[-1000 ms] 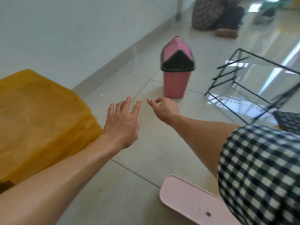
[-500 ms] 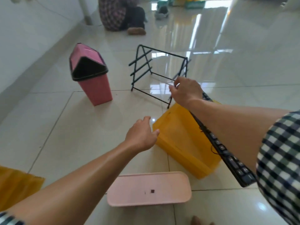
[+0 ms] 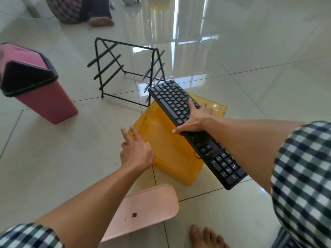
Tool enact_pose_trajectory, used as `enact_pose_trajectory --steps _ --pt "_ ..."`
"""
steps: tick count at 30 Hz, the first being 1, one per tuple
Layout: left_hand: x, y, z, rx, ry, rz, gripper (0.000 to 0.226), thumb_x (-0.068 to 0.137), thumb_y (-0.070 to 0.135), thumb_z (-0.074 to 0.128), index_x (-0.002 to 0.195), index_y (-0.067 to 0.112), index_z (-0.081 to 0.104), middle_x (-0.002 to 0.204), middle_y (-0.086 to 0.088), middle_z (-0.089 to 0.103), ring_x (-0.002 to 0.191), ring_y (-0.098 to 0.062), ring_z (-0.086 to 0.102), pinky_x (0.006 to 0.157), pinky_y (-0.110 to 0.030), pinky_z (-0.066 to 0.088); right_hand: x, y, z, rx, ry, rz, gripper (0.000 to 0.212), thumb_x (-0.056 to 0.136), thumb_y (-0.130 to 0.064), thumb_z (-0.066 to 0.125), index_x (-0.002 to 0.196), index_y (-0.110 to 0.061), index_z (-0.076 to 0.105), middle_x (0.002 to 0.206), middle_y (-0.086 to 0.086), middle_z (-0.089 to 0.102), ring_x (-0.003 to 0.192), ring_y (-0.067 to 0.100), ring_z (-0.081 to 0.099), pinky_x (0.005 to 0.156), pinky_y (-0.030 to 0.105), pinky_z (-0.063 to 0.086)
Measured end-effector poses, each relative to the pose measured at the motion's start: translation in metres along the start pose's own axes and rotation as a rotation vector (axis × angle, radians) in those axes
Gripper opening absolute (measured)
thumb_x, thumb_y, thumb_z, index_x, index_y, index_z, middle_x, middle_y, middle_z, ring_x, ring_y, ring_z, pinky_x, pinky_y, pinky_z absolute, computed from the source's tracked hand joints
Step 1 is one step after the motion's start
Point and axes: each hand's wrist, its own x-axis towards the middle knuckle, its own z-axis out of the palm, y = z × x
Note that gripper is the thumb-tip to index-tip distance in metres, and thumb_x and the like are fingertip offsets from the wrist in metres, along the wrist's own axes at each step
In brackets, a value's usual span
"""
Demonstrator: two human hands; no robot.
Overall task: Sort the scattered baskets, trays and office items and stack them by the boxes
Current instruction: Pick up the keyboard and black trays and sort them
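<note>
The right hand [image 3: 194,119] now grips the black keyboard [image 3: 172,99] near its middle, thumb hooked on the near edge and fingers spread over the keys to the far edge. Half a second ago this hand was up at the black wire rack [image 3: 153,61], and the keyboard lay under the forearm. The keyboard runs slantwise through the grip: one end reaches past the fingers towards the rack, the other sticks out behind the wrist under the checked sleeve [image 3: 304,167]. Below the grip sits the yellow bin [image 3: 166,147], lying tilted on the tiles, with the keyboard across its top. Whether the keyboard rests on it or is just clear of it cannot be told.

The left hand [image 3: 137,153] is empty, with its fingers straight, where before they were loosely curled. It sits to the left of the grip, fingertips at the bin's near left corner.

Nearer than both hands lies a pink tray [image 3: 146,203], beside a bare foot [image 3: 202,237]. Far left of the grip stands a pink lidded bin [image 3: 44,104], closer to the picture's edge than before.
</note>
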Motion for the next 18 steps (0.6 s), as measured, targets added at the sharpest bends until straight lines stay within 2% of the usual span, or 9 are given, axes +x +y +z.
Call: enact_pose_trajectory --steps 3,7,9,11,12,14,16,18 --pt "0.0 0.001 0.001 0.026 -0.005 0.002 0.074 0.103 0.031 0.032 0.158 0.014 -0.014 0.164 -0.014 -0.021 0.136 -0.042 0.036 0.104 -0.052 0.041 -0.009 0.005 -0.002 0.024 0.058 -0.005 0.143 0.05 -0.081 0.079 0.157 -0.042 -0.008 0.158 0.016 0.016 0.143 0.047 0.024 0.106 0.066 0.032" --pt "0.002 0.0 -0.001 0.08 -0.038 -0.045 0.075 0.102 0.026 0.033 0.158 0.014 -0.016 0.163 -0.014 -0.025 0.138 -0.043 0.034 0.107 -0.053 0.039 -0.022 0.021 -0.024 0.116 0.198 0.045 0.136 0.052 -0.081 0.076 0.157 -0.04 0.001 0.145 0.018 0.029 0.133 0.043 0.036 0.107 0.059 0.036" --pt "-0.001 0.008 -0.003 0.078 -0.047 -0.129 0.079 0.101 0.026 0.036 0.157 0.013 -0.018 0.161 -0.014 -0.031 0.145 -0.046 0.023 0.113 -0.056 0.032 -0.027 0.034 -0.034 0.186 0.277 0.108 0.135 0.054 -0.079 0.076 0.157 -0.04 -0.002 0.145 0.018 0.029 0.131 0.041 0.037 0.104 0.057 0.036" --pt "-0.012 0.024 0.002 0.032 -0.017 -0.214 0.087 0.102 0.035 0.042 0.155 0.01 -0.022 0.158 -0.017 -0.038 0.149 -0.049 0.004 0.119 -0.06 0.019 -0.032 0.053 -0.037 0.287 0.33 0.204 0.137 0.055 -0.076 0.078 0.157 -0.039 -0.005 0.148 0.019 0.025 0.133 0.042 0.034 0.104 0.058 0.034" --pt "-0.021 0.034 0.006 0.026 0.025 -0.2 0.092 0.101 0.039 0.045 0.154 0.007 -0.024 0.156 -0.019 -0.039 0.15 -0.05 -0.005 0.12 -0.061 0.012 -0.034 0.063 -0.036 0.342 0.351 0.257 0.137 0.056 -0.075 0.078 0.157 -0.038 -0.006 0.148 0.019 0.024 0.134 0.042 0.033 0.104 0.059 0.034" --pt "-0.043 0.056 0.021 0.041 0.104 -0.049 0.096 0.099 0.046 0.046 0.154 0.006 -0.022 0.155 -0.022 -0.039 0.148 -0.047 -0.018 0.119 -0.061 -0.002 -0.037 0.084 -0.031 0.441 0.389 0.367 0.137 0.056 -0.073 0.079 0.157 -0.036 -0.006 0.147 0.02 0.025 0.132 0.042 0.033 0.104 0.058 0.035" --pt "-0.065 0.08 0.039 0.069 0.15 0.196 0.089 0.1 0.051 0.042 0.158 0.012 -0.013 0.158 -0.019 -0.036 0.148 -0.041 -0.025 0.118 -0.055 -0.016 -0.041 0.108 -0.025 0.523 0.409 0.488 0.137 0.057 -0.071 0.08 0.158 -0.034 -0.004 0.147 0.02 0.025 0.131 0.043 0.032 0.104 0.057 0.036" --pt "-0.084 0.105 0.054 0.077 0.141 0.485 0.072 0.102 0.051 0.035 0.159 0.02 0.005 0.165 -0.013 -0.019 0.152 -0.032 -0.018 0.117 -0.048 -0.022 -0.045 0.133 -0.014 0.586 0.4 0.603 0.137 0.057 -0.071 0.082 0.158 -0.033 -0.003 0.148 0.021 0.024 0.133 0.044 0.032 0.105 0.057 0.036"
